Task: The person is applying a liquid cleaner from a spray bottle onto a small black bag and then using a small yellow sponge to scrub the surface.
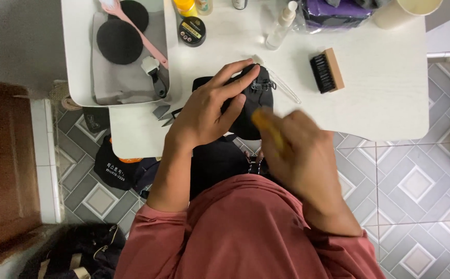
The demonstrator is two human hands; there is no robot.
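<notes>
Right hand (297,155) rubs yellow cloth (266,126) on black bag (250,103), left hand (209,106) steadying.

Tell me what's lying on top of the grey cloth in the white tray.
On the grey cloth lie two black round pads, a pink-handled tool and a small black-handled brush. Anything beneath the pads is hidden.

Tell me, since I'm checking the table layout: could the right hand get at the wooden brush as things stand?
Probably yes: the wooden brush lies alone on bare table beyond the right hand, though that hand already holds something yellowish.
</notes>
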